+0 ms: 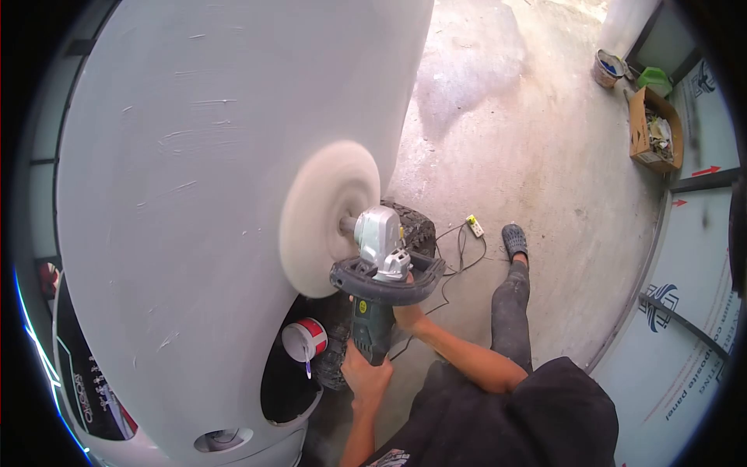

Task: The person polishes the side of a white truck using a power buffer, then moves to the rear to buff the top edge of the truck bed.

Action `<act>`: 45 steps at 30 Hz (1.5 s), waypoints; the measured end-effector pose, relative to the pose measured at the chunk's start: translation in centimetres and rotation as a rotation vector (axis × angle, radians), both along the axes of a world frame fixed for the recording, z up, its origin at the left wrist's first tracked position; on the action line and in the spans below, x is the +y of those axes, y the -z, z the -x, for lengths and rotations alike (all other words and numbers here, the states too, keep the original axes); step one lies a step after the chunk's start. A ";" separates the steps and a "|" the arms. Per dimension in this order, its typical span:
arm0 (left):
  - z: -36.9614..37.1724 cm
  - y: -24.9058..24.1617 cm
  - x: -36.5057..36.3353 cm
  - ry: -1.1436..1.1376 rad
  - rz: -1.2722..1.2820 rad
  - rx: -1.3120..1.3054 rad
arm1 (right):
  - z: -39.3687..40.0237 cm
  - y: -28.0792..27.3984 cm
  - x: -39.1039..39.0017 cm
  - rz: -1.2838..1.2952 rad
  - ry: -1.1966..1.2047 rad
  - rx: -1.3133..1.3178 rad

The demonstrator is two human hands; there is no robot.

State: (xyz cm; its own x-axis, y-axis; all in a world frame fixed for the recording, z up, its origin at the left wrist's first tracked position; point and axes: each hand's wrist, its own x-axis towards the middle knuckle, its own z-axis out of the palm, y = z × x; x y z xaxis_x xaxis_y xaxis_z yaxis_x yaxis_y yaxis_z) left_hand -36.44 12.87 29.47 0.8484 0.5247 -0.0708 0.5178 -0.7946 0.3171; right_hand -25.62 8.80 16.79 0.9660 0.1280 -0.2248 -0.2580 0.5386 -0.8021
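My left hand (367,377) is wrapped around the lower end of the dark body of a power polisher (372,331). Just under the polisher's black loop handle (389,289), my right hand (408,313) is closed on the tool, its fingers partly hidden. A round pale pad (307,222) on the tool's silver head is smeared by motion. It stands against or very close to a large curved whitish panel (194,257); contact is hard to tell. Short scratch-like streaks mark the panel.
A knobbly tyre (412,226) and a red-and-white tub (305,339) sit behind the tool. A cable runs over the concrete floor (560,194) to a power strip (475,226). A cardboard box (655,132) and a bucket (608,68) stand along the right wall.
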 end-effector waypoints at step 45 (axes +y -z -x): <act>6.2 0.5 0.0 -0.058 0.189 -0.161 | 7.0 -2.6 0.0 0.320 -0.027 -0.129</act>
